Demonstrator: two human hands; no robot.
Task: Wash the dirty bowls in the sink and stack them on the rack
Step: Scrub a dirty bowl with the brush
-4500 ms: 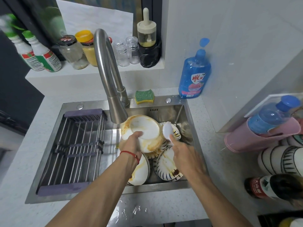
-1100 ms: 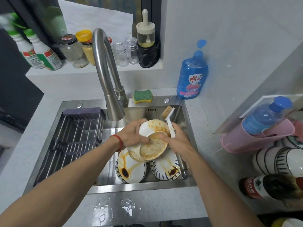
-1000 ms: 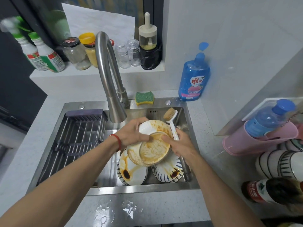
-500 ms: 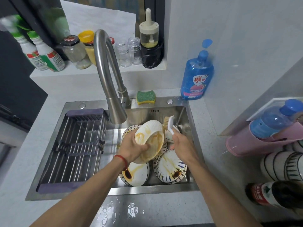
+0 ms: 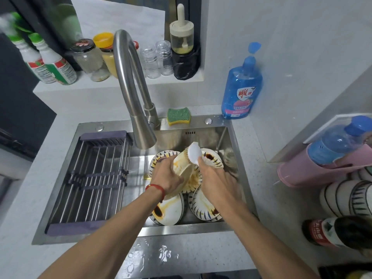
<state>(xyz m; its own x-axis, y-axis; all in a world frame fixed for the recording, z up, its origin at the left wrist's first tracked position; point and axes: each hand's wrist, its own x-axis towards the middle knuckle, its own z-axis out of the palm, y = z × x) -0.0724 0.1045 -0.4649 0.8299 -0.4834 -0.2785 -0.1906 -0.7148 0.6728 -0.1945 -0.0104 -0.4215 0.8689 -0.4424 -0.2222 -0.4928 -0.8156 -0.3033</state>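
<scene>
White tiled wall (image 5: 302, 37), speckled countertop (image 5: 261, 228), dark window (image 5: 50, 15).

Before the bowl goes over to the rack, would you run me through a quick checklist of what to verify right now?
1. Left hand grips the bowl firmly: ok.
2. Right hand holds the brush against the bowl: ok.
3. Bowl free of sauce: not ok, orange streaks show.
4. Faucet running for a rinse: cannot tell.
5. Rack has space for it: ok.
6. Other bowls in the sink washed: not ok, still stained.
</scene>
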